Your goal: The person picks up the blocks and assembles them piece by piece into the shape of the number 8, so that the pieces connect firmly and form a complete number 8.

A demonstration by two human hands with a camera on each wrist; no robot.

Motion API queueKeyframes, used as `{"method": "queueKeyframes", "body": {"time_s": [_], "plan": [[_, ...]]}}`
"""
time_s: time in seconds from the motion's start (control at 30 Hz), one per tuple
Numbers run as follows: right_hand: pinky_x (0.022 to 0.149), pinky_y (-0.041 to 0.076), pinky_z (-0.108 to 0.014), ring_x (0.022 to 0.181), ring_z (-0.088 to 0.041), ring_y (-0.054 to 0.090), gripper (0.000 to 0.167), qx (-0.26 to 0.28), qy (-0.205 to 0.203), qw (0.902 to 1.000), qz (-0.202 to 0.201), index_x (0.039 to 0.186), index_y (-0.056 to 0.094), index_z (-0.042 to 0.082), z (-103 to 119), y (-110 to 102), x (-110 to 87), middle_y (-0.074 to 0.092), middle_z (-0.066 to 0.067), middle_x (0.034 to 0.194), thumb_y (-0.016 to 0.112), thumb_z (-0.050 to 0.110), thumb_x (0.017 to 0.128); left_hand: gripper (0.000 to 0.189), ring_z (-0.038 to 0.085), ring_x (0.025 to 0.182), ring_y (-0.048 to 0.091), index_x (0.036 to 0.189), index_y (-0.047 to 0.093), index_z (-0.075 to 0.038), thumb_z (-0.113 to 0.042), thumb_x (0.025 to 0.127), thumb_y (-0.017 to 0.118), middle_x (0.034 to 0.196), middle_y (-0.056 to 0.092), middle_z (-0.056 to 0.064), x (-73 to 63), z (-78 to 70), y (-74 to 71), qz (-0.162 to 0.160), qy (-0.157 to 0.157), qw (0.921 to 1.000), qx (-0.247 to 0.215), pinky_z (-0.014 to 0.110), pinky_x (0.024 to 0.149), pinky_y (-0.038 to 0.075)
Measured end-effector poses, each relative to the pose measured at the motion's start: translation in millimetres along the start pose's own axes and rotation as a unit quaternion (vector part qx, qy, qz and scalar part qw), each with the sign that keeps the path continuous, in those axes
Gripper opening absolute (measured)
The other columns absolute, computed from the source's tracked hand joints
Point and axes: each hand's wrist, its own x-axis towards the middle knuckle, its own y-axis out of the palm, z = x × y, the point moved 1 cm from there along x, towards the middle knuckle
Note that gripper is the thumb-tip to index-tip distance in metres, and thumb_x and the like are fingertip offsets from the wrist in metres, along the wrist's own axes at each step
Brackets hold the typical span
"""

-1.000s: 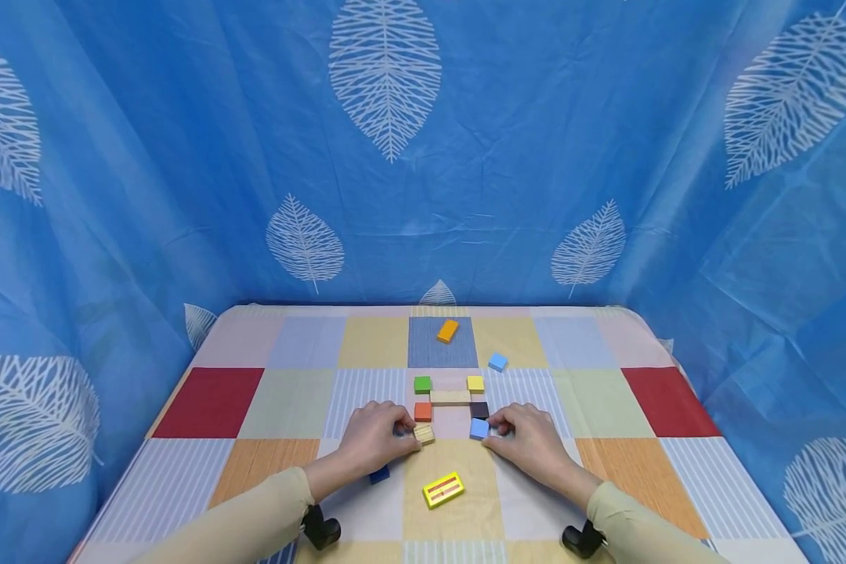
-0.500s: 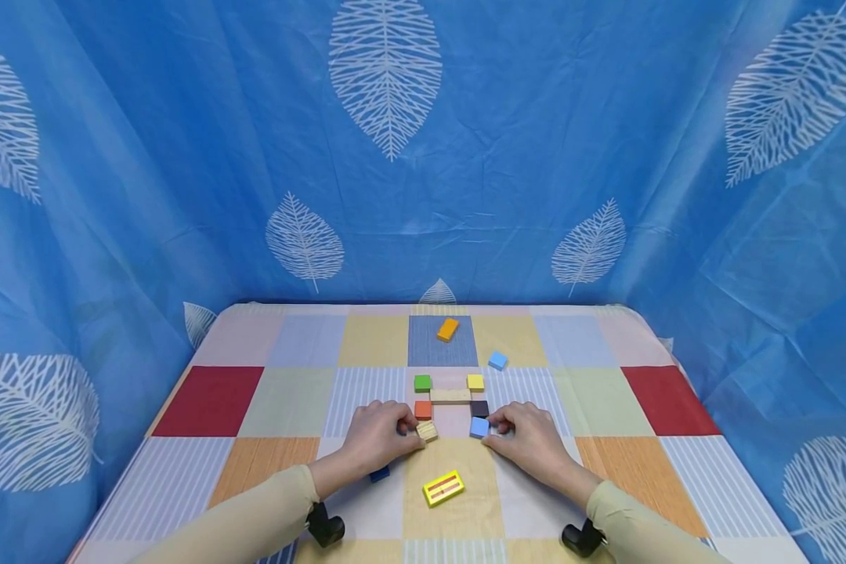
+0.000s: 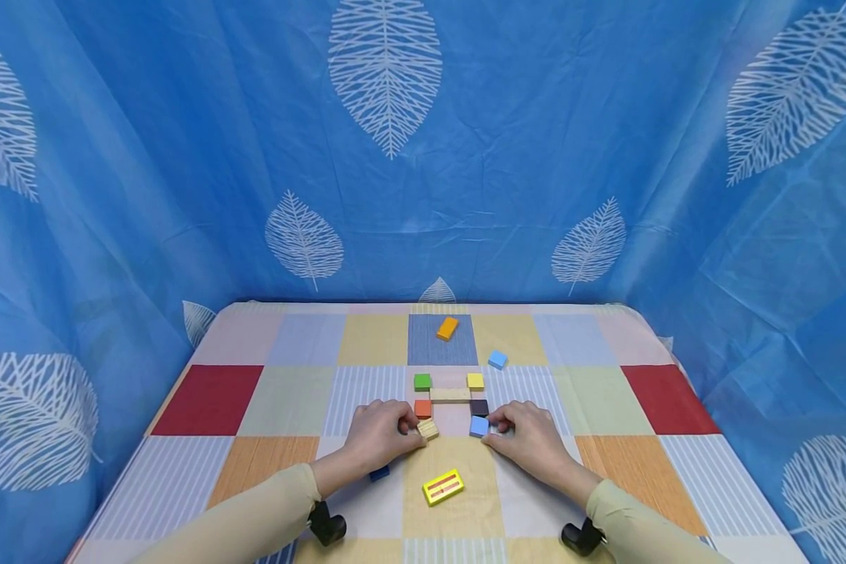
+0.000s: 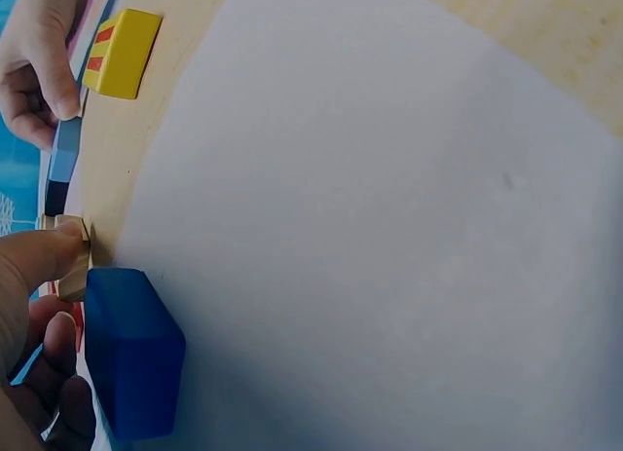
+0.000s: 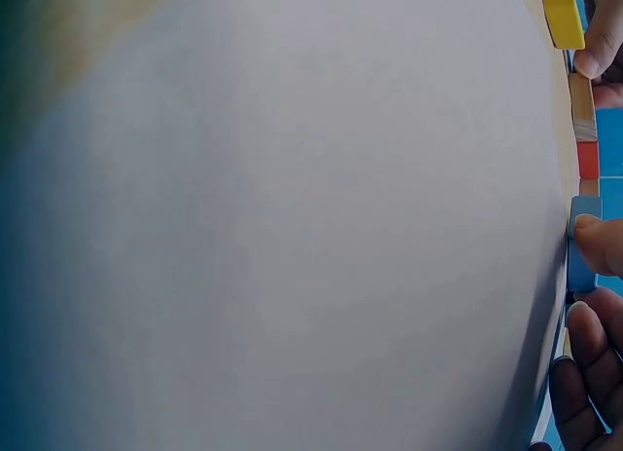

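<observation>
My left hand [image 3: 381, 432] pinches a natural wood block [image 3: 428, 429], which sits slightly turned just in front of the red-orange block [image 3: 423, 409]. In the left wrist view the thumb presses on the wood block [image 4: 72, 276]. Between thumb and fingers of my right hand [image 3: 530, 440] is a light blue block [image 3: 479, 426], in front of the black block [image 3: 479, 407]. Farther back, a long wooden plank [image 3: 450, 396] lies crosswise between the two columns. A green block [image 3: 422, 381] heads the left column, a yellow block [image 3: 475, 381] the right one.
A yellow block with red marks [image 3: 442, 487] lies nearer the person, between the forearms. Partly under the left wrist is a dark blue block [image 3: 379, 473]. Toward the back lie an orange block [image 3: 447, 328] and another light blue block [image 3: 497, 359] on the patchwork cloth [image 3: 303, 399].
The left hand has shifted a little to the right and away from the person, sliding and turning the wood block closer to the red-orange one. The right hand stays on the light blue block.
</observation>
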Motion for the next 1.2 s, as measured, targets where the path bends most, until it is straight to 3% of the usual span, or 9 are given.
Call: {"method": "queueKeyframes", "body": {"time_s": [1.2], "plan": [[0.084, 0.037, -0.043, 0.078, -0.010, 0.050, 0.024, 0.002, 0.001, 1.0000, -0.004, 0.091, 0.074, 0.024, -0.4, 0.3, 0.2, 0.056, 0.014, 0.077, 0.091, 0.029, 0.076, 0.025, 0.010, 0.069, 0.044, 0.083, 0.068, -0.023, -0.038, 0.079, 0.088, 0.072, 0.052, -0.016, -0.1, 0.4, 1.9, -0.008, -0.001, 1.0000, -0.004, 0.043, 0.078, 0.033]]}}
